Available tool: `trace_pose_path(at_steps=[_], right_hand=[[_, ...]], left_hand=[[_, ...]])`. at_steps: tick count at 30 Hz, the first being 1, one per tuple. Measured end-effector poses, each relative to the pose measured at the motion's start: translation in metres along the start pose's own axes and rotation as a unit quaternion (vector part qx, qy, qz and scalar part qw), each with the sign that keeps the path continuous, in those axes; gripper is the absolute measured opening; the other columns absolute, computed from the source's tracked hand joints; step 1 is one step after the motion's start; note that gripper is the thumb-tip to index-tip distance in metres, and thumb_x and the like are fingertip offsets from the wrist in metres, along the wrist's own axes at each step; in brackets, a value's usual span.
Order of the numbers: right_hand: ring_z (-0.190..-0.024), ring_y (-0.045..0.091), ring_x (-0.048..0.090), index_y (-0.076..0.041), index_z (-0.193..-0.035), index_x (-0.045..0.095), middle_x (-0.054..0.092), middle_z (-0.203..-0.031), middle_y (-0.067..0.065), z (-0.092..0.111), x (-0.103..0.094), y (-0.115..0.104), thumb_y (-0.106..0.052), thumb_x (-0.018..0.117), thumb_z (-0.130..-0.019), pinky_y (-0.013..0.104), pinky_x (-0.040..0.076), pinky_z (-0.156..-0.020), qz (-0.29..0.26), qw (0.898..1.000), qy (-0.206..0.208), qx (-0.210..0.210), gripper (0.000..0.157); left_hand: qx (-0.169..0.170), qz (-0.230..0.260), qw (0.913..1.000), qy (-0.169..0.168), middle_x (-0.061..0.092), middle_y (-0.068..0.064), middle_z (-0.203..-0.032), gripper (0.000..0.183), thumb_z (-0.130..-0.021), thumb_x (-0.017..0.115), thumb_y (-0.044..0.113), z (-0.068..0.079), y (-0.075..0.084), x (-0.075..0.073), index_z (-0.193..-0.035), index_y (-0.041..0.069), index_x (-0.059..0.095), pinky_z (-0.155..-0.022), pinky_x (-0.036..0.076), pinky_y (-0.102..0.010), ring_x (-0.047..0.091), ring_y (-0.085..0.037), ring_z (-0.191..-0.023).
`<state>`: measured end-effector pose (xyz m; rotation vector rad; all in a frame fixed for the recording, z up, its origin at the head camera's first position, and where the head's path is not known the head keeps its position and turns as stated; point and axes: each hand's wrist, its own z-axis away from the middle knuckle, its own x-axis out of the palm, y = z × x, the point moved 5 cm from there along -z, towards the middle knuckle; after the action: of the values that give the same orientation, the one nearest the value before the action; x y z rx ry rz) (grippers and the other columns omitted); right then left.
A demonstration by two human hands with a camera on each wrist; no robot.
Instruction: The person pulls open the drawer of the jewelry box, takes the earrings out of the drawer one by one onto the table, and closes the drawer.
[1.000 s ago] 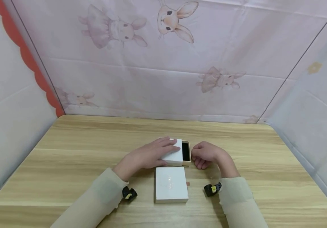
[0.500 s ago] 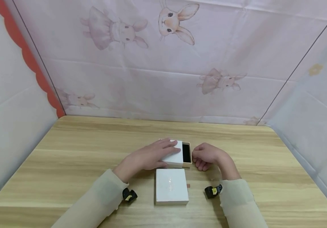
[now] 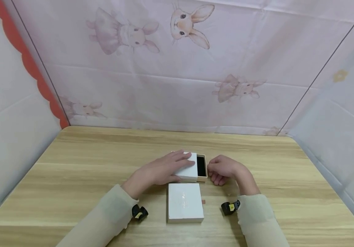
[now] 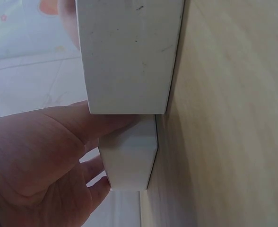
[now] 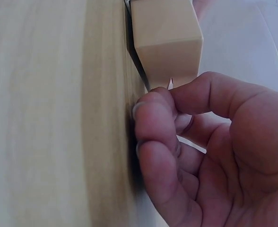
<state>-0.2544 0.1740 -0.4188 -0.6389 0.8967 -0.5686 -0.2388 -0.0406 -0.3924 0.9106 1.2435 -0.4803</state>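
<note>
Two white boxes lie on the worktop [image 3: 87,178], about midway between its left and right edges. The far box [image 3: 189,175] lies nearer the far edge; its beige drawer [image 5: 165,35], with black lining [image 3: 201,166], stands partly out toward the worktop's right edge. The left hand [image 3: 164,168] holds the far box's white outer cover, fingers spread over the top and thumb along the side facing the near edge. The right hand [image 3: 223,168] is at the drawer's outer end, fingers curled, thumb and fingertips pinching a small pull tab [image 5: 170,84], mostly hidden by the fingers. The near box [image 3: 185,201] lies flat just beside the far box, on the side toward the near edge; faint lettering marks its top. A reddish-brown tab [image 3: 203,201] projects from it toward the right edge. A patterned backdrop [image 3: 164,96] rises behind the far edge.
</note>
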Motion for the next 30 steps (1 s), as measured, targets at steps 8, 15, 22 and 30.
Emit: trace_pose_path(at_steps=[8, 15, 22, 30], right_hand=[[-0.052, 0.015, 0.062, -0.002, -0.077, 0.064, 0.063, -0.064, 0.007, 0.0008, -0.0003, -0.0011, -0.014, 0.049, -0.094, 0.031, 0.057, -0.052, 0.0, 1.0, -0.001, 0.002, 0.025], [-0.053, 0.016, 0.061, -0.002, -0.078, 0.064, 0.063, -0.064, 0.007, 0.0013, 0.0006, -0.0007, -0.014, 0.05, -0.093, 0.031, 0.058, -0.052, -0.002, 1.0, -0.001, 0.001, 0.025], [-0.052, 0.015, 0.061, -0.002, -0.077, 0.064, 0.063, -0.064, 0.006, 0.0012, 0.0002, 0.0002, -0.014, 0.049, -0.094, 0.03, 0.057, -0.051, -0.009, 1.0, -0.004, 0.004, 0.026], [-0.052, 0.015, 0.062, -0.002, -0.076, 0.064, 0.063, -0.064, 0.007, -0.0004, -0.0005, 0.0015, -0.013, 0.049, -0.094, 0.03, 0.057, -0.051, -0.008, 1.0, -0.002, 0.002, 0.026]], left_hand=[[0.001, -0.002, 1.0, 0.0, 0.023, -0.002, -0.166, 0.064, -0.097, 0.067, 0.025, 0.0002, -0.0005, -0.0005, -0.154, 0.023, 0.039, -0.124, 0.02, -0.044, 0.015, -0.027, -0.154], [0.006, -0.003, 1.0, 0.004, 0.024, -0.002, -0.165, 0.064, -0.096, 0.067, 0.025, 0.0005, -0.0005, -0.0003, -0.154, 0.022, 0.039, -0.123, 0.02, -0.044, 0.017, -0.028, -0.153], [0.002, -0.002, 1.0, 0.003, 0.024, -0.002, -0.166, 0.063, -0.097, 0.066, 0.025, 0.0005, -0.0009, 0.0005, -0.154, 0.022, 0.039, -0.123, 0.021, -0.045, 0.016, -0.028, -0.154], [-0.002, 0.002, 1.0, 0.002, 0.023, -0.001, -0.166, 0.064, -0.097, 0.067, 0.024, 0.0017, -0.0004, -0.0011, -0.154, 0.023, 0.039, -0.123, 0.021, -0.045, 0.015, -0.027, -0.154]])
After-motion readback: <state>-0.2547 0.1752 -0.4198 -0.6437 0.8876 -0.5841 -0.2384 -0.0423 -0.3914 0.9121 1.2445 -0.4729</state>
